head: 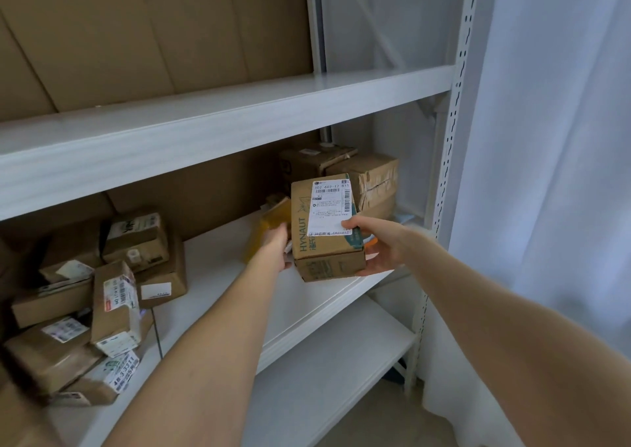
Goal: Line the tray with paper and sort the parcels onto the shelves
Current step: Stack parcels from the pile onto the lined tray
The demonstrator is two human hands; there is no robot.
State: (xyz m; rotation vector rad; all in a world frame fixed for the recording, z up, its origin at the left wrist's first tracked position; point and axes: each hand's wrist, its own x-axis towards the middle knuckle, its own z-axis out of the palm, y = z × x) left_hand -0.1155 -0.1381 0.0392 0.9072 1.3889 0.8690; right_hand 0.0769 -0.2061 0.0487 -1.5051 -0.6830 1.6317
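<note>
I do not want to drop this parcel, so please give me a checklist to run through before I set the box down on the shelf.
1. Right hand grips the HYNAUT box, thumb on the label, fingers underneath: ok.
2. Left hand holds the box's left side: cannot tell, its fingers are hidden.
3. Bare space on the middle shelf to the box's left: ok.
4. Label faces up and is readable: ok.
5. Yellow envelope clear of the box: not ok, it lies right beside the left hand.

Shelf (225, 276) ctr free; boxes (372, 176) block rear-R.
</note>
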